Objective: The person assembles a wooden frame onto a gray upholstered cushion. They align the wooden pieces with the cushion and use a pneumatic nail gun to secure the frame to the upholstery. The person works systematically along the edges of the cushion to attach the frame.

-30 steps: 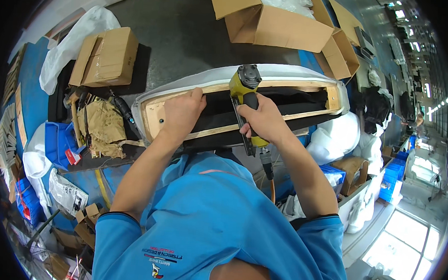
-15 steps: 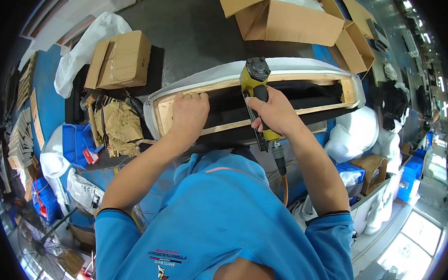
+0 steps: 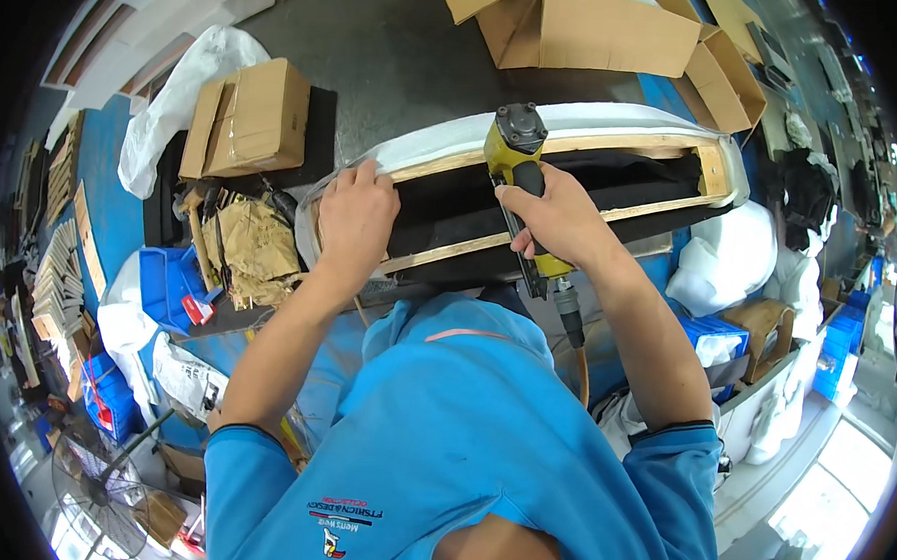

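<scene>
Head view: the right hand point(image 3: 563, 220) clasps a yellow air tool point(image 3: 515, 159) over the wooden frame point(image 3: 450, 250), near on the bench point(image 3: 407, 73); the left hand point(image 3: 358, 216) curls over its left end, pinch unclear. Pale covering point(image 3: 596, 115) backs it; fastening progress unclear.

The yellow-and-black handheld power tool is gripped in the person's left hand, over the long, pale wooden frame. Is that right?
Not quite: the head view shows the yellow-and-black handheld power tool gripped in the right hand, not the left hand. It is indeed over the long, pale wooden frame.
</scene>
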